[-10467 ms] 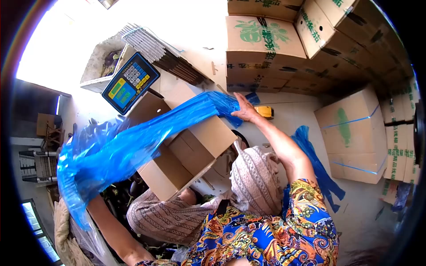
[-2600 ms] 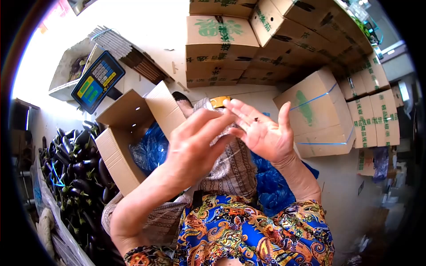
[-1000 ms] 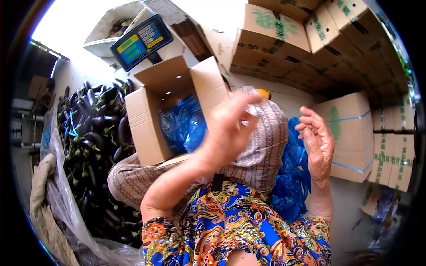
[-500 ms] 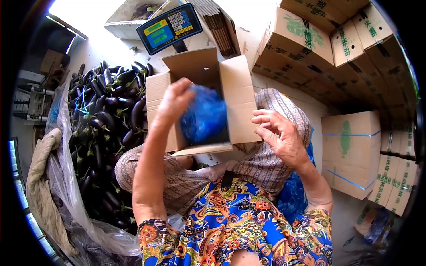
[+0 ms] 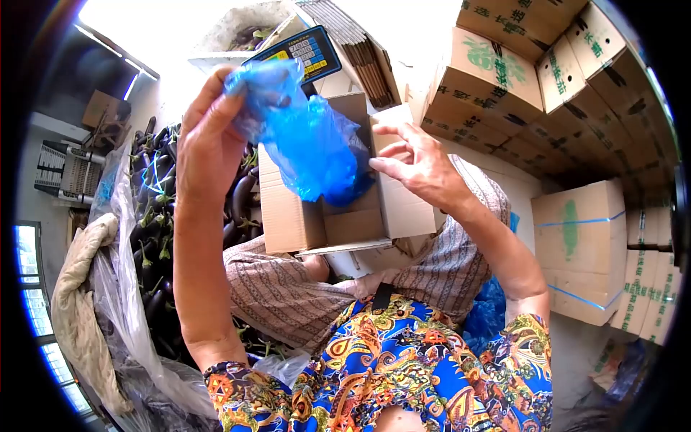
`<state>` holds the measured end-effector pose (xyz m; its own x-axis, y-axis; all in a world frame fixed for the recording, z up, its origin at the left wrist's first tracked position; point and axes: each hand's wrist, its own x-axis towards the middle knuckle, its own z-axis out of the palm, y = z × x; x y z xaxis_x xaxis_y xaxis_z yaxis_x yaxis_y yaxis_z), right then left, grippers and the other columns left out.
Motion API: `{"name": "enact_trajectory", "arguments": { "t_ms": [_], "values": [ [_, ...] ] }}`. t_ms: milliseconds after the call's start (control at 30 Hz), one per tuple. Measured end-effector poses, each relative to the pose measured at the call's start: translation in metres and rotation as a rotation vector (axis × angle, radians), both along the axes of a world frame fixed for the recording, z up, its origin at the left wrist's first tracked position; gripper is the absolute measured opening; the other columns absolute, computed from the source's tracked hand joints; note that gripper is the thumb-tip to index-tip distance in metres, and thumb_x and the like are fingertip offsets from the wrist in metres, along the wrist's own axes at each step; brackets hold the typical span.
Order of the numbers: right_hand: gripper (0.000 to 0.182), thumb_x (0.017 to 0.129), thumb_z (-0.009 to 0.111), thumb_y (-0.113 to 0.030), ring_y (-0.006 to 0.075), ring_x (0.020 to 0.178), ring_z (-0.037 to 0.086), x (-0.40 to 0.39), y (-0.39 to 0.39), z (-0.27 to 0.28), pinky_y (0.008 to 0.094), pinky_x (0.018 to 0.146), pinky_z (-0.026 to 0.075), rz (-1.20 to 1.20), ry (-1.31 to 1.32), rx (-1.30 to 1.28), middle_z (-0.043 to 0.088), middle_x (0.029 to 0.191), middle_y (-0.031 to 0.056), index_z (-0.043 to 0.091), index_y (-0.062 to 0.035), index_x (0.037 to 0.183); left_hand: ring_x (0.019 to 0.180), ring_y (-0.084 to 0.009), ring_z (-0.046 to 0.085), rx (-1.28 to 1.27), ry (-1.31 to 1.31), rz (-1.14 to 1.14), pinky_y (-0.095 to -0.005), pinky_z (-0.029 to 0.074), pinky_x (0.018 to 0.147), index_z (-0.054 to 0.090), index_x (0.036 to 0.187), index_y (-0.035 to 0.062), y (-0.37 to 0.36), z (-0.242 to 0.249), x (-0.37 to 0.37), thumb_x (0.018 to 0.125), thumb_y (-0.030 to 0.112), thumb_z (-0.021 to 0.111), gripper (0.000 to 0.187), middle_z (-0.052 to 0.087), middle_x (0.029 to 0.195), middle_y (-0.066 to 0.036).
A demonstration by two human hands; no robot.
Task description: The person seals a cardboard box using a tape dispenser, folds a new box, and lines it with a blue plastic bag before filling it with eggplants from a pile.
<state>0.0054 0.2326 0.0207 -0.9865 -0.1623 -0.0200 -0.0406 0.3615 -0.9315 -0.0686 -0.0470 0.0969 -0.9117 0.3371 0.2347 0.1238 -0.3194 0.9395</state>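
A blue plastic bag (image 5: pixel 306 144) hangs bunched from my left hand (image 5: pixel 209 126), which pinches its upper end between thumb and fingers. The bag's lower part droops into an open cardboard box (image 5: pixel 353 222) standing in front of my crossed legs. My right hand (image 5: pixel 417 162) is over the box's right flap, thumb and fingers apart, with nothing in it. The box flaps are folded outward, and part of its bottom shows beneath the bag.
Many eggplants (image 5: pixel 155 245) lie heaped at the left beside clear plastic sheeting (image 5: pixel 129 288). Behind the box stand a digital scale display (image 5: pixel 317 54) and flattened cartons (image 5: pixel 360 54). Printed cartons (image 5: pixel 489 75) are stacked at the right, near a strapped carton (image 5: pixel 579 248). More blue plastic (image 5: pixel 486 309) lies by my right leg.
My left hand has lifted the blue bag's top up and to the left, stretching it out of the box. My right hand has moved up and left to the box's right flap.
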Motion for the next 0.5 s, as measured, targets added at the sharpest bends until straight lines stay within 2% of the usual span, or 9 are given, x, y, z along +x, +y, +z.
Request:
{"name": "enact_trajectory", "arguments": {
  "t_ms": [33, 100, 167, 233, 333, 400, 433, 467, 500],
  "values": [
    [0.052, 0.086, 0.073, -0.024, 0.0239, 0.103, 0.068, -0.006, -0.006, 0.002, 0.0363, 0.090, 0.055, -0.006, 0.023, -0.001, 0.056, 0.128, 0.0174, 0.055, 0.0001, 0.129, 0.099, -0.0302, 0.069, -0.008, 0.092, -0.068, -0.0391, 0.055, 0.089, 0.057, 0.127, 0.0009, 0.006, 0.016, 0.002, 0.101, 0.011, 0.051, 0.028, 0.064, 0.122, -0.026],
    [0.055, 0.086, 0.074, -0.024, 0.0239, 0.103, 0.068, -0.017, -0.014, 0.004, 0.0362, 0.090, 0.055, -0.026, 0.072, -0.001, 0.055, 0.128, 0.0179, 0.054, 0.0000, 0.130, 0.100, -0.0291, 0.069, 0.041, 0.074, 0.139, -0.0381, 0.055, 0.087, 0.057, 0.127, 0.0005, 0.004, 0.025, -0.007, 0.102, 0.011, 0.050, 0.028, 0.066, 0.120, -0.022],
    [0.065, 0.085, 0.075, -0.026, 0.0242, 0.102, 0.068, -0.033, -0.016, -0.006, 0.0363, 0.089, 0.055, -0.121, 0.090, 0.037, 0.047, 0.138, 0.0194, 0.048, 0.0008, 0.137, 0.097, -0.0259, 0.068, 0.135, 0.077, 0.132, -0.0385, 0.055, 0.086, 0.056, 0.129, 0.0010, 0.000, 0.033, -0.005, 0.103, 0.012, 0.049, 0.030, 0.067, 0.117, -0.017],
    [0.065, 0.083, 0.077, -0.026, 0.0222, 0.101, 0.068, -0.047, -0.017, -0.011, 0.0350, 0.088, 0.056, -0.141, 0.042, 0.082, 0.054, 0.133, 0.0196, 0.051, -0.0012, 0.137, 0.097, -0.0245, 0.067, 0.262, 0.070, 0.091, -0.0389, 0.055, 0.086, 0.055, 0.132, 0.0017, -0.009, 0.033, -0.004, 0.103, 0.013, 0.048, 0.031, 0.067, 0.116, -0.015],
    [0.050, 0.085, 0.076, -0.020, 0.0176, 0.090, 0.070, -0.073, -0.011, -0.036, 0.0320, 0.081, 0.058, -0.056, 0.028, 0.001, 0.069, 0.109, 0.0163, 0.059, -0.0036, 0.129, 0.100, -0.0243, 0.065, 0.272, 0.064, -0.047, -0.0396, 0.053, 0.088, 0.051, 0.137, 0.0030, -0.021, 0.029, 0.000, 0.104, 0.016, 0.046, 0.036, 0.063, 0.126, -0.019],
    [0.038, 0.086, 0.073, -0.015, 0.0150, 0.082, 0.070, -0.086, -0.013, -0.041, 0.0301, 0.075, 0.058, -0.001, 0.020, -0.077, 0.072, 0.091, 0.0127, 0.065, -0.0050, 0.122, 0.103, -0.0245, 0.064, 0.290, 0.046, -0.067, -0.0401, 0.052, 0.092, 0.049, 0.140, 0.0027, -0.025, 0.024, 0.001, 0.104, 0.019, 0.046, 0.039, 0.060, 0.131, -0.022],
    [0.033, 0.086, 0.072, -0.012, 0.0137, 0.078, 0.070, -0.090, -0.017, -0.040, 0.0291, 0.073, 0.059, 0.031, 0.015, -0.115, 0.073, 0.082, 0.0108, 0.067, -0.0057, 0.118, 0.105, -0.0245, 0.064, 0.304, 0.052, -0.090, -0.0406, 0.052, 0.092, 0.051, 0.136, 0.0019, -0.026, 0.024, 0.002, 0.104, 0.018, 0.046, 0.036, 0.062, 0.126, -0.018],
    [0.021, 0.089, 0.065, -0.006, 0.0119, 0.070, 0.069, -0.093, -0.020, -0.038, 0.0272, 0.068, 0.059, -0.081, 0.044, -0.101, 0.071, 0.074, 0.0075, 0.070, -0.0034, 0.109, 0.107, -0.0245, 0.064, 0.316, 0.057, -0.111, -0.0411, 0.052, 0.092, 0.053, 0.131, 0.0012, -0.027, 0.025, 0.004, 0.104, 0.017, 0.045, 0.032, 0.064, 0.121, -0.015],
    [0.016, 0.093, 0.058, -0.003, 0.0126, 0.072, 0.069, -0.093, -0.020, -0.025, 0.0270, 0.066, 0.058, -0.146, 0.143, -0.109, 0.072, 0.078, 0.0073, 0.069, -0.0028, 0.105, 0.108, -0.0246, 0.064, 0.327, 0.061, -0.133, -0.0416, 0.052, 0.092, 0.055, 0.127, 0.0004, -0.029, 0.025, 0.006, 0.104, 0.016, 0.045, 0.029, 0.066, 0.117, -0.012]
  ]
}}
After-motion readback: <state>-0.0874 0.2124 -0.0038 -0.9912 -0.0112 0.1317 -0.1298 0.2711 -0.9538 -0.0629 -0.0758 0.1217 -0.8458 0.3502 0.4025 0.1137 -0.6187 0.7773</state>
